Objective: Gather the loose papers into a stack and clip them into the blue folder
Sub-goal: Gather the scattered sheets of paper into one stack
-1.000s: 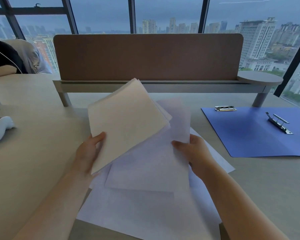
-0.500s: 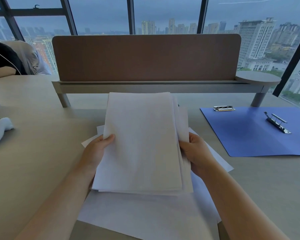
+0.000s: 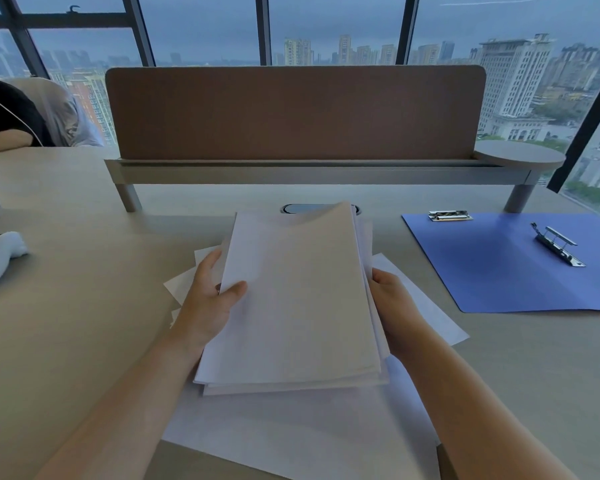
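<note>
Nearest the viewer, several loose sheets lie fanned on the worktop, not yet collected. Above them the left hand and right hand hold a stack of papers by its two long sides: the left grip has its thumb on the top sheet and fingers behind the edge, and the right grip curls round the opposite edge. One second earlier the left hand held a tilted bundle apart from the sheets under the right hand; half a second ago these were joined, and the stack now sits lower and squarer, its edges nearly flush. The gathering step is thus judged partly done, with the lower sheets outstanding. Farther right, well apart from the stack, the blue folder lies open and flat, with its metal clip and a second clip at its far edge. A partition closes the worktop behind.
</note>
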Demonstrator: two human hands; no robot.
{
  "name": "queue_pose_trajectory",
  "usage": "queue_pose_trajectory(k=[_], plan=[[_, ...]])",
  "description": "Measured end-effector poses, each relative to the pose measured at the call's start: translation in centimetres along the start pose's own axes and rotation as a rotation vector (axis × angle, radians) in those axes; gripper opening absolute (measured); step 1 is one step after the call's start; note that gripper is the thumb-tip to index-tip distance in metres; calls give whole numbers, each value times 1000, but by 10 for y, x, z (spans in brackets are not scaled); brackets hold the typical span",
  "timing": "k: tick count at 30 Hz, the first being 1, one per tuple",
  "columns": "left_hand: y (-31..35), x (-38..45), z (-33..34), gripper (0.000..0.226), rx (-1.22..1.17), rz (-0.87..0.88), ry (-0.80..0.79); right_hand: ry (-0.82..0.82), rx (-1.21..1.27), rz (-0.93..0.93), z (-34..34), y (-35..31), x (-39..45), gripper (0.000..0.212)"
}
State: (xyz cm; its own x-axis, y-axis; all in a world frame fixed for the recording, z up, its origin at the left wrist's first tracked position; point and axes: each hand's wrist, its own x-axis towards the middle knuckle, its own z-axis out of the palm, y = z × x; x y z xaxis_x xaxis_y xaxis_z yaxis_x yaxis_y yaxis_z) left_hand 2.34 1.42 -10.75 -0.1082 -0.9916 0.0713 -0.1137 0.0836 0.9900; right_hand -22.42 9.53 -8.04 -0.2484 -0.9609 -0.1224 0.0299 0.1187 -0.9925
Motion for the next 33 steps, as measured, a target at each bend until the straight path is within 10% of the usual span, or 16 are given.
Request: queue_pose_trajectory(k=[7,13,20,33], plan=[[5,2,-10,60,167,20,102,416,-188,-341,-5,-2,9,37],[9,-5,-8,33,186,-50,104,33,-870,-841,18,10,1,39],[24,-14,-9,32,-117,-220,100,-483,-1222,-652,45,26,-15,56],[15,-9,-13,30,236,-135,25,-510,-1067,-488,48,21,-20,68]])
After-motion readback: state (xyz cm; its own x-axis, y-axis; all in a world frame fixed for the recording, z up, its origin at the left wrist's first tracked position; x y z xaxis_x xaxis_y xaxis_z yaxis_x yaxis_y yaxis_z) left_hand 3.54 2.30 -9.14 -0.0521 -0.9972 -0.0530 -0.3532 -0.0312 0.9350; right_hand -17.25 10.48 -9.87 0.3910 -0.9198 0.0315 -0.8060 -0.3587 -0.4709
